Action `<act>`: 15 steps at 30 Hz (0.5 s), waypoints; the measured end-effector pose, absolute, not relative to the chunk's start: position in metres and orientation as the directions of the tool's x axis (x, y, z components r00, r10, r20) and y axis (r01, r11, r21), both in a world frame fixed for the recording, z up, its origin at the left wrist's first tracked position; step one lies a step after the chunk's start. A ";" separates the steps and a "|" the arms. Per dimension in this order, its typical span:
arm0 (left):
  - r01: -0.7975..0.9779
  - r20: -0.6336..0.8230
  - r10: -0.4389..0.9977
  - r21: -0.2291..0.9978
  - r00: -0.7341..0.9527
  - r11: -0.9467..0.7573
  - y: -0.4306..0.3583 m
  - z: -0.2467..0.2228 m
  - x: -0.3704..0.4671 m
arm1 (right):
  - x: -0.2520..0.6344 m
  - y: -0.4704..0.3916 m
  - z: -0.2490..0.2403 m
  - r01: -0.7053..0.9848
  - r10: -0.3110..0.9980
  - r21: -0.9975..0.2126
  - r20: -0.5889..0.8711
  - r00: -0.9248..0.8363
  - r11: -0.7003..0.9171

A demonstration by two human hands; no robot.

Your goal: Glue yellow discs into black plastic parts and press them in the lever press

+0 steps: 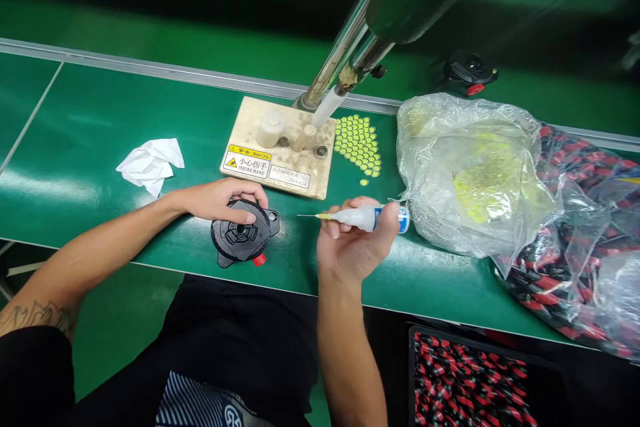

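Observation:
My left hand [225, 202] is closed on the upper edge of a round black part [240, 232], its thumb across the top. The part has a small red piece [259, 259] at its lower right and sits over the green table. My right hand [354, 237] grips a small white bottle [363, 217] with a blue label. The bottle lies level, its thin needle tip pointing left toward the black part, a short distance from it. Behind them is a cream press base [280, 147] with warning labels and white pegs.
Small round yellow-green pieces [357, 147] lie right of the base, under a metal press column [345, 47]. Plastic bags [475, 173] fill the right side. A crumpled white tissue [151, 163] lies left. A black tray [470, 380] of red-and-black parts stands below the table edge.

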State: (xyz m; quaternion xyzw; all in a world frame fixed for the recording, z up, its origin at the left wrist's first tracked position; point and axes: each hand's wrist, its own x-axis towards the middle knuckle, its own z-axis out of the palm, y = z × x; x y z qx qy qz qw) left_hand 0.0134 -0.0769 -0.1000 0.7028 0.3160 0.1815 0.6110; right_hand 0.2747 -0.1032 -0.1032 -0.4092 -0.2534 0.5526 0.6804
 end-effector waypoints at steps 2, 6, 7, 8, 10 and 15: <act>0.228 -0.131 0.666 0.972 0.734 -0.059 -0.077 -0.099 0.014 | 0.275 -0.090 -0.089 -0.523 0.979 -0.849 -0.036 0.202 0.077; 0.277 -0.123 0.693 0.954 0.711 -0.114 -0.079 -0.097 0.014 | 0.273 -0.053 -0.067 -0.550 0.999 -0.835 0.033 -0.041 0.005; 0.300 -0.122 0.705 0.945 0.699 -0.134 -0.081 -0.096 0.014 | 0.272 -0.045 -0.065 -0.557 0.995 -0.830 0.031 -0.097 -0.028; 0.323 -0.119 0.716 0.934 0.688 -0.154 -0.082 -0.096 0.014 | 0.271 -0.038 -0.065 -0.561 0.989 -0.826 0.026 -0.143 -0.059; 0.349 -0.108 0.727 0.918 0.678 -0.189 -0.084 -0.096 0.014 | 0.270 -0.031 -0.067 -0.562 0.978 -0.820 0.013 -0.207 -0.108; 0.330 -0.117 0.715 0.929 0.689 -0.166 -0.084 -0.097 0.014 | 0.279 -0.034 -0.078 -0.571 0.976 -0.808 -0.022 -0.217 -0.145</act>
